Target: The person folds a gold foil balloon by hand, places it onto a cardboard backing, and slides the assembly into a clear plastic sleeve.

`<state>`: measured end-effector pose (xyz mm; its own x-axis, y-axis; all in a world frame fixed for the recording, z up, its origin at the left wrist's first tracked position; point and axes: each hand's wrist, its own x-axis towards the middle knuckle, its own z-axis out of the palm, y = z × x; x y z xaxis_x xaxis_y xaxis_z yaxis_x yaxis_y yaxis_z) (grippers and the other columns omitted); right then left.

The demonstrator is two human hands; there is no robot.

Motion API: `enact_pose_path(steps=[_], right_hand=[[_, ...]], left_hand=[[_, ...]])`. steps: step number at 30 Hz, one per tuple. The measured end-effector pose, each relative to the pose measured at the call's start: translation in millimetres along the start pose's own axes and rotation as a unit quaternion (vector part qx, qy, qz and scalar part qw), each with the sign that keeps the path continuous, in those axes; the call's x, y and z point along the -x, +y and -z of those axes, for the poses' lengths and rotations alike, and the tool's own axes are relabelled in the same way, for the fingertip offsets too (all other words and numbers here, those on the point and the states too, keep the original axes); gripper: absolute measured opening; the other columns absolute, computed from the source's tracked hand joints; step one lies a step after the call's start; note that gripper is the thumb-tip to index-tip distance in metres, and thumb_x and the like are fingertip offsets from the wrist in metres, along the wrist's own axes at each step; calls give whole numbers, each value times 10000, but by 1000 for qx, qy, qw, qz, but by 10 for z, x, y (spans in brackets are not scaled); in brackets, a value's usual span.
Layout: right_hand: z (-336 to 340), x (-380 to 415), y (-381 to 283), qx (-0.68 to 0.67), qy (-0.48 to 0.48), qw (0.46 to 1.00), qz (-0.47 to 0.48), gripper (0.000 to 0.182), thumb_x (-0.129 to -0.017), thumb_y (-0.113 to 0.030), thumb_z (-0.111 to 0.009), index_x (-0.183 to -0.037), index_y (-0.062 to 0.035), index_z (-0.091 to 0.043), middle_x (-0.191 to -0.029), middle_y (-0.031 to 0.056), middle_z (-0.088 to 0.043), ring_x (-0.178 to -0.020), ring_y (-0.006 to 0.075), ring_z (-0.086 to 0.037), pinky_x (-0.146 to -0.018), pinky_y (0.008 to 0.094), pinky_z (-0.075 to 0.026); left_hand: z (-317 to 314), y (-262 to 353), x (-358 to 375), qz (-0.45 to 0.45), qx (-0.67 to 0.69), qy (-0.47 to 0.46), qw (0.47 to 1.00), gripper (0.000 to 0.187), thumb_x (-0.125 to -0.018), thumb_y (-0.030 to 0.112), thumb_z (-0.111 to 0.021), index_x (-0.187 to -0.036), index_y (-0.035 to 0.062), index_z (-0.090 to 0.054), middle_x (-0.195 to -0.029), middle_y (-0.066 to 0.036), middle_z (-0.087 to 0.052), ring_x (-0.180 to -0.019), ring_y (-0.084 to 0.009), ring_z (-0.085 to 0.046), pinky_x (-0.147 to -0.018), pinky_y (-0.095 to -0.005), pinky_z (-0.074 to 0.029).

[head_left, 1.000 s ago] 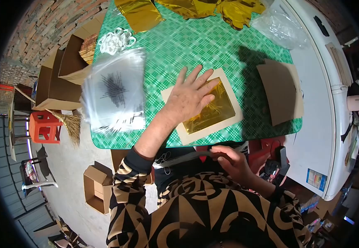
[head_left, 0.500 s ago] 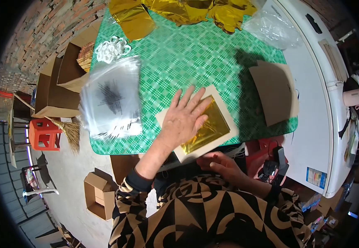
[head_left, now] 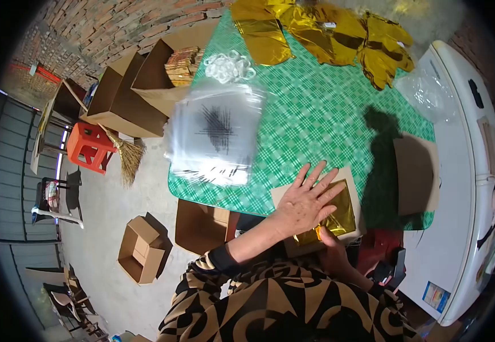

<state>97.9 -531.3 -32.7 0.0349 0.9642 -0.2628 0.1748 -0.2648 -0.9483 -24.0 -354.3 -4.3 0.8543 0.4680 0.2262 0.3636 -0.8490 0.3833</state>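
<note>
A sheet of gold foil (head_left: 343, 215) lies on a pale cardboard sheet (head_left: 281, 194) at the table's near edge. Flat on the foil and board rests my left hand (head_left: 303, 210), its fingers spread. My right hand (head_left: 334, 251) is at the near edge of the same board, thumb up against the foil; its other fingers are mostly hidden below. To the left lies a stack of clear plastic bags (head_left: 216, 131) with dark printed marks. Behind the bags sits a heap of white ring-shaped bands (head_left: 228, 67).
Gold foil pieces (head_left: 327, 40) lie at the table's far side, near a clear plastic bag (head_left: 424, 94). More brown cardboard (head_left: 417, 174) is at the right, beside a white fridge (head_left: 458, 171). Cardboard boxes (head_left: 139, 251), a red stool (head_left: 90, 145) and a broom (head_left: 129, 157) stand left.
The view has swung, so the table sits further right. My right hand has come up from below the table edge to the board. My left hand stays flat on the foil.
</note>
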Motion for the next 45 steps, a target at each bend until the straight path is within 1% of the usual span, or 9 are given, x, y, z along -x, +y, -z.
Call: enact_pose_path(steps=[3,10,18,24,28,32,35,39,45], right_hand=[[-19,-23,-112,-222,41,969,-103,337,-1063,-121,-570,-1340,70,-590,-1316,228,-663,-1203,315,-659,-1037,418,-513],[233,151,-136,197,34,968,152,538,-972,-144,-719,-1388,152,-550,-1308,321,-667,-1233,378,-680,-1058,432,-537],[59,-145,-21,-198,152,968,9,266,-1025,-7,-607,-1269,84,-660,-1187,184,-730,-1063,285,-726,-959,355,-587],[118,-179,-163,-13,187,971,150,160,-985,-13,-671,-1115,75,-703,-1030,137,-737,-913,242,-719,-845,331,-578],[531,-42,54,282,102,922,244,367,-979,-26,-642,-1332,61,-591,-1239,244,-658,-1134,371,-663,-1004,461,-516],[768,-6,49,324,88,913,232,533,-949,-58,-659,-1442,93,-523,-1359,287,-620,-1252,430,-624,-1092,518,-475],[762,-6,-41,-2,199,970,139,456,-977,-68,-650,-1406,69,-577,-1339,241,-623,-1251,348,-593,-1100,451,-456],[914,42,-237,1,305,941,146,307,-1064,-57,-602,-1355,34,-634,-1255,156,-667,-1166,174,-619,-1029,321,-491],[1414,402,32,419,267,853,162,535,-876,50,-627,-1409,14,-629,-1229,259,-674,-1122,446,-649,-1022,508,-502]], left_hand=[[233,-118,-44,26,8,123,992,613,-1010,401,-631,-1543,127,-506,-1578,-158,-469,-1502,-403,-366,-1245,-573,-239],[785,-1376,466,273,-211,288,893,530,-858,287,-800,-1316,59,-661,-1335,-135,-633,-1242,-354,-565,-1029,-496,-426],[680,-1648,604,318,-214,339,859,271,-847,258,-816,-1082,125,-799,-1215,-29,-722,-1179,-270,-614,-985,-437,-448],[972,-1612,643,261,-157,390,869,194,-913,147,-763,-1102,129,-803,-1134,-48,-741,-1085,-270,-651,-930,-424,-466],[1486,-1360,429,208,-93,433,872,204,-952,163,-745,-1139,95,-791,-1081,-78,-749,-1030,-254,-665,-895,-393,-494],[1774,-1113,107,252,364,445,778,268,-1065,243,-654,-1104,0,-761,-918,-55,-740,-815,-141,-672,-764,-296,-520],[1805,-1124,-127,262,569,308,716,285,-1074,278,-631,-1073,9,-727,-854,-38,-694,-762,-144,-643,-707,-275,-487],[1520,-1268,-422,286,697,112,648,275,-1090,277,-584,-996,30,-657,-767,-26,-659,-638,-128,-587,-585,-267,-452],[1121,-1225,-865,308,718,-50,622,269,-1108,247,-536,-926,59,-601,-663,20,-533,-533,-75,-418,-451,-238,-304]])
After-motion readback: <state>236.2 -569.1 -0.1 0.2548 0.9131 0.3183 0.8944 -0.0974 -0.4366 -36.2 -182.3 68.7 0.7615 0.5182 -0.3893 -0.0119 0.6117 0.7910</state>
